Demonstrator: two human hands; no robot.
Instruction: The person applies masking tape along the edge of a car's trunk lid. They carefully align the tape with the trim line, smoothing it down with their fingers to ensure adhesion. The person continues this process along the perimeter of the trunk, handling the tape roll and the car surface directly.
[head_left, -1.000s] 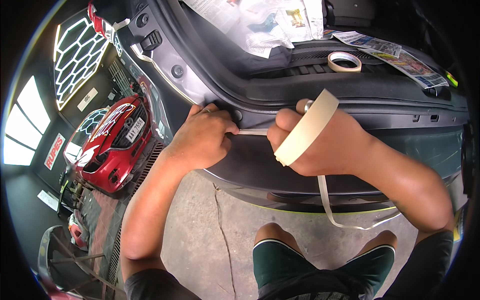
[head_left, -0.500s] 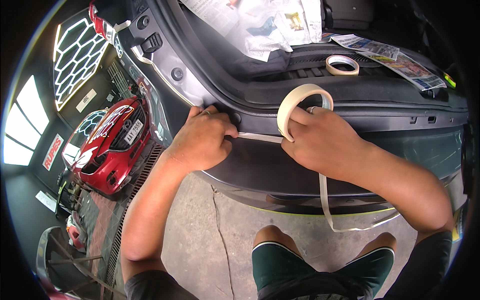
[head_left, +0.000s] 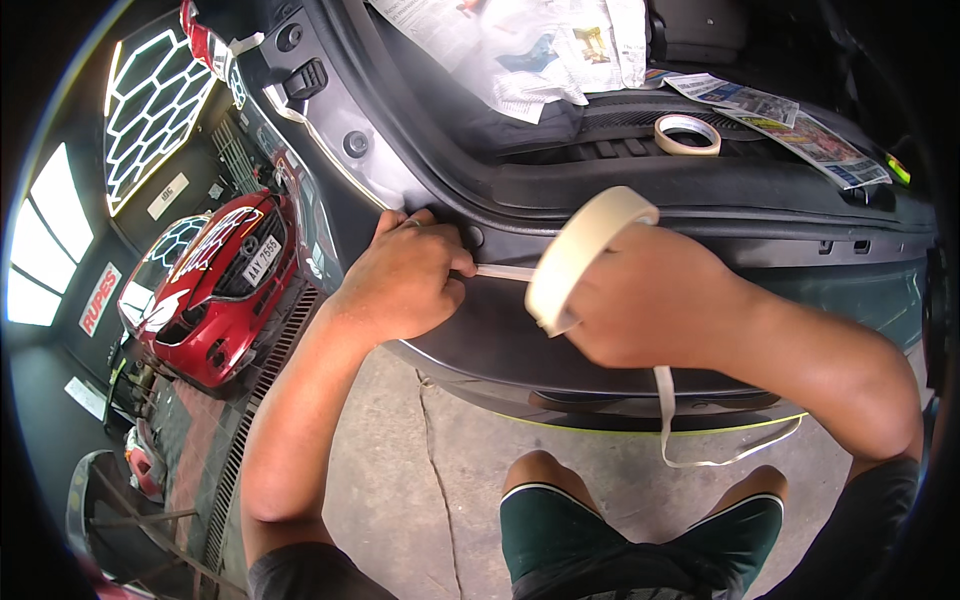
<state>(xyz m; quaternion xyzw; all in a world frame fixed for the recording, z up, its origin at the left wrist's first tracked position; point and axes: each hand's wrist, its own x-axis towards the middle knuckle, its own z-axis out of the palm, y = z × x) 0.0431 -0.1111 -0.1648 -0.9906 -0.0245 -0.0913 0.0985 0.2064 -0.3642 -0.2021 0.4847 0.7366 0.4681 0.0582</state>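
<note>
My right hand point(head_left: 660, 300) is wrapped round a roll of cream masking tape point(head_left: 590, 255), tilted over the car's rear bumper point(head_left: 500, 345). A thin strip of masking tape point(head_left: 505, 271) runs from the roll's side to my left hand point(head_left: 405, 280), along the seam between bumper and boot sill. The left hand's fingers are curled and closed against the corner of the boot opening, at the strip's end; the fingertips are partly hidden. From below my right hand a loose length of tape point(head_left: 668, 420) hangs in a loop in front of the bumper.
A second tape roll point(head_left: 687, 135) lies inside the boot beside printed newspaper sheets point(head_left: 800, 140). More newspaper point(head_left: 520, 50) covers the boot's left part. A red car point(head_left: 215, 295) stands at the left, near a floor grate point(head_left: 262, 385). Concrete floor point(head_left: 390, 470) lies below.
My right hand has turned and moved slightly down, and the roll has swung left and tilted. The hanging tape has shifted a little right. My left hand stays in place.
</note>
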